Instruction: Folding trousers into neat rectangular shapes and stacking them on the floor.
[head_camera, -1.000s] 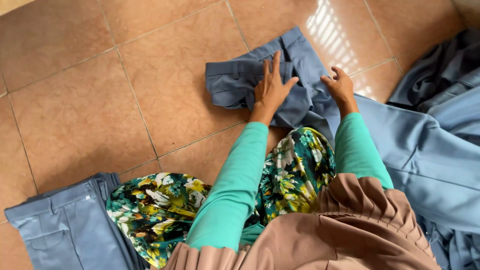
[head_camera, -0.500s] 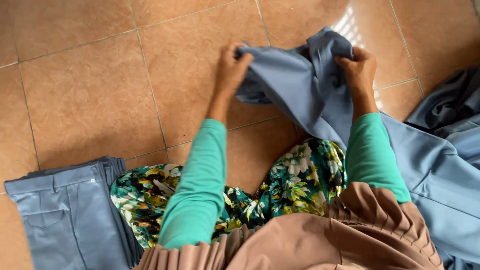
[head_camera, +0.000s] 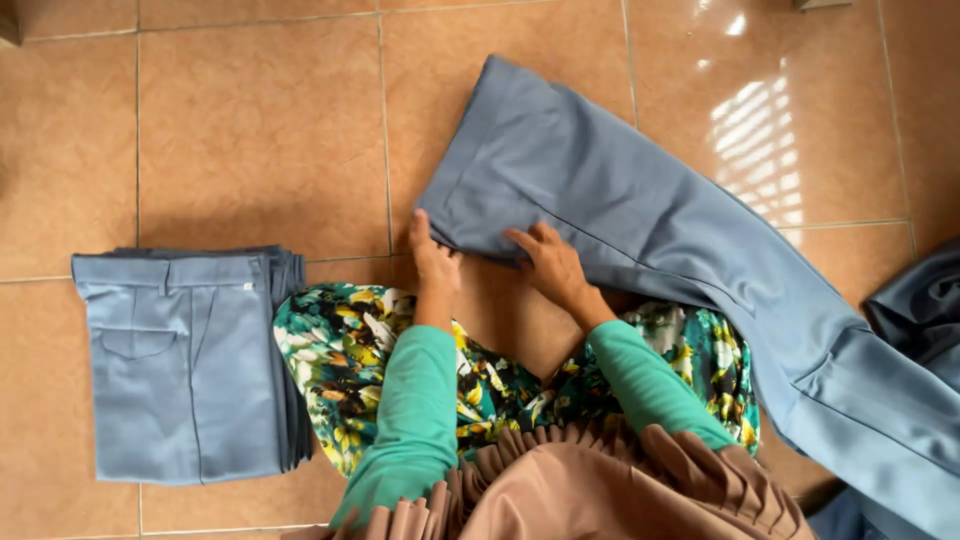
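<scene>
A pair of grey-blue trousers (head_camera: 640, 210) lies stretched out on the tiled floor, its leg end toward the upper left and its waist toward the lower right. My left hand (head_camera: 432, 258) rests at the near corner of the leg hem, fingers on the cloth's edge. My right hand (head_camera: 548, 262) lies flat with fingers spread on the same leg's lower edge, just to the right. Both sleeves are green.
A stack of several folded grey-blue trousers (head_camera: 185, 360) sits at the left. More grey-blue cloth (head_camera: 920, 310) is heaped at the right edge. My floral skirt (head_camera: 350, 350) and brown pleated scarf (head_camera: 600, 490) fill the bottom middle. The floor is glossy orange tile (head_camera: 250, 130).
The trousers were bunched and lifted in both hands; now they lie spread flat on the floor, with both hands resting on the leg end.
</scene>
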